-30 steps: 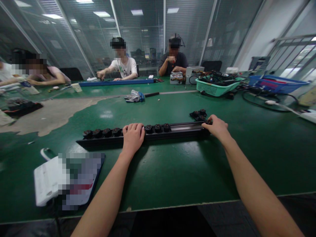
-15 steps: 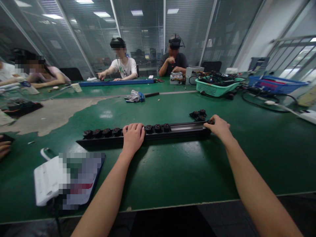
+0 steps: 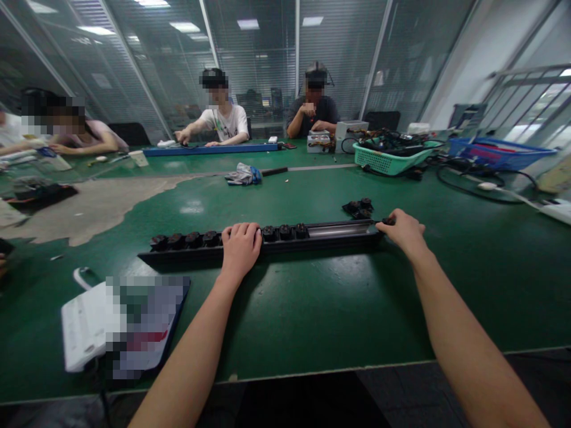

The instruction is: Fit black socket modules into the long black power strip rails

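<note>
A long black power-strip housing (image 3: 285,244) lies across the green table before me, with a row of black socket modules (image 3: 193,239) in its left and middle part. Towards its right end the channel shows bare grey metal inside. My left hand (image 3: 241,244) is closed over the middle of the housing, fingers wrapped across its far edge and hiding part of the row. At the right end, my right hand (image 3: 402,230) pinches a small black socket module (image 3: 389,221), mostly covered by the fingers. Several loose black modules (image 3: 359,208) lie just behind the housing.
A white device (image 3: 89,324) and a flat pouch (image 3: 156,333) lie front left. Gloves (image 3: 243,174) rest beyond the housing. Back right stand a green basket (image 3: 386,161) of cables and a blue basket (image 3: 504,156). People sit across the table; a dark blurred shape shows at the left edge.
My right hand has moved slightly right, with the small module, to the housing's end. My left hand stays put. Another person's hand appeared at the left edge and has mostly withdrawn.
</note>
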`<state>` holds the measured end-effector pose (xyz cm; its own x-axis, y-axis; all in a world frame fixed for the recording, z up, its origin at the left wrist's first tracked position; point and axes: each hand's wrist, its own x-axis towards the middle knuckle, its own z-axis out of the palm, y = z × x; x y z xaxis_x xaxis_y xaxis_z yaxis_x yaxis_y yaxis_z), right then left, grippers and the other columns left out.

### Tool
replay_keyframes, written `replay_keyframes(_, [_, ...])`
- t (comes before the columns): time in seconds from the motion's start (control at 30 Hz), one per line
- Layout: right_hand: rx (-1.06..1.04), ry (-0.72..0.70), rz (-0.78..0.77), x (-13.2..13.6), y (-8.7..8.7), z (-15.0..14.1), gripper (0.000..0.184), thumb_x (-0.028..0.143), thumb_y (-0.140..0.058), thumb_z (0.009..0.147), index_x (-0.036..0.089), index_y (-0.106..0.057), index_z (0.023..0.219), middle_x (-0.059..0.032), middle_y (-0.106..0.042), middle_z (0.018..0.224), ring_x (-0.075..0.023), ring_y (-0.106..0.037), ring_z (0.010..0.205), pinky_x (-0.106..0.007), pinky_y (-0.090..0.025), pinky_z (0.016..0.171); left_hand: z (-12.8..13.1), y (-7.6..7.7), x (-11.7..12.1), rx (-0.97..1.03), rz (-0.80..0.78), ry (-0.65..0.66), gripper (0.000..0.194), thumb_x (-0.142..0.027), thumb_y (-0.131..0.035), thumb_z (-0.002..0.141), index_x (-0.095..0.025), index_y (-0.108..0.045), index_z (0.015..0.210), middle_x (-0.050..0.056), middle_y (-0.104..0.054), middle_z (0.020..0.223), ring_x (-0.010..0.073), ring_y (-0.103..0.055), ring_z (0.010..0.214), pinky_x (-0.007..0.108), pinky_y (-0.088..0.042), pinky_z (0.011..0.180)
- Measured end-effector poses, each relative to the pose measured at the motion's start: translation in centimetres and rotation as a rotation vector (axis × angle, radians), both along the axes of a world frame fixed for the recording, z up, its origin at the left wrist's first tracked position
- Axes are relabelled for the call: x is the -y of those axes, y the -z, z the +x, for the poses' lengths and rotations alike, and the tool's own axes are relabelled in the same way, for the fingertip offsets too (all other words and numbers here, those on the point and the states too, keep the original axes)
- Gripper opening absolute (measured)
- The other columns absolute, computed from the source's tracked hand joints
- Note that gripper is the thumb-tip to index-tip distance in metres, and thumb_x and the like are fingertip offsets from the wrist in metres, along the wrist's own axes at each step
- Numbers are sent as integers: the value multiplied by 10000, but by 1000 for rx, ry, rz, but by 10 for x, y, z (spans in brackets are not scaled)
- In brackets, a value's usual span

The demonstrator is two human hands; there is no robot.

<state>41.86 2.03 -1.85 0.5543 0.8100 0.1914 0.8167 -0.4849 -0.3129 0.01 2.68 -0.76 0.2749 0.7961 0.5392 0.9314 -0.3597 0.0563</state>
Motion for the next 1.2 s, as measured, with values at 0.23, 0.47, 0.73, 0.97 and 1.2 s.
replay_keyframes(0.23, [-3, -8, 88, 6, 5, 9, 300, 505, -569, 741, 217, -562, 824, -93, -656, 854, -277, -591, 856, -418, -406, 785, 0, -1, 0, -1, -1, -3, 300, -323, -337, 994, -242, -615, 1072, 95, -675, 1098, 263, -539, 1092, 446, -296, 989])
replay_keyframes(0.47, [50, 121, 92, 12, 8, 29, 394, 519, -575, 774, 185, -594, 980, -168, -650, 1008, -327, -586, 954, -482, -394, 829, 0, 0, 0, 6, 5, 5, 303, -323, -334, 995, -235, -613, 1074, 95, -673, 1097, 263, -539, 1088, 446, -296, 987])
replay_keyframes(0.73, [55, 133, -50, 6, 21, 35, 449, 561, -605, 763, 183, -660, 998, -180, -661, 1056, -356, -582, 1002, -520, -385, 848, 1, 0, 0, 3, 4, -4, 298, -324, -340, 993, -244, -616, 1070, 91, -676, 1098, 266, -538, 1091, 450, -296, 992])
replay_keyframes(0.97, [48, 55, -3, -8, 33, 28, 516, 516, -398, 911, 96, -637, 1093, -254, -629, 1112, -358, -577, 1046, -535, -400, 888, 1, 1, 0, 6, 2, -5, 292, -325, -340, 993, -249, -611, 1075, 88, -676, 1097, 263, -540, 1088, 450, -299, 993])
replay_keyframes(1.2, [-38, -161, 73, -10, 27, 12, 522, 302, -260, 943, 158, -465, 1400, -195, -580, 1303, -315, -505, 1211, -524, -347, 996, -1, 2, -1, 10, 3, 0, 293, -321, -345, 992, -243, -615, 1076, 89, -672, 1112, 266, -538, 1096, 450, -298, 995])
